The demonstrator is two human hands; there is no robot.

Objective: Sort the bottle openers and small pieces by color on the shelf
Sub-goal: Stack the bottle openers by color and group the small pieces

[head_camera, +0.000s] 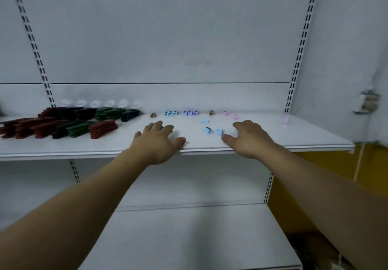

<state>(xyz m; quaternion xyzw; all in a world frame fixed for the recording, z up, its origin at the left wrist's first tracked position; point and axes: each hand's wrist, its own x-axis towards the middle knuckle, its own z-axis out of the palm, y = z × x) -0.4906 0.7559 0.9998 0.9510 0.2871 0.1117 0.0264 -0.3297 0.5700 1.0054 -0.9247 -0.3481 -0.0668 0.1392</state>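
Mid-left of the frame, flat matte bottle openers (63,122) lie in red, black and green stacks, apparently grouped. The left hand (156,141) rests spread over a dark blue piece (161,127). Blocky pastel small pieces (170,113) line the back of the shelf (294,135). Light blue ones (209,130) lie unsorted beside the open right hand (249,137).

I see shelf (273,135): smooth matt white metal | openers (100,129): matt | blue pieces (210,130): smooth plastic

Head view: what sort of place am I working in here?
Likely a shop or stockroom: a white display shelf mounted against slotted uprights, with many bottle openers stacked on it in red, green and black piles.
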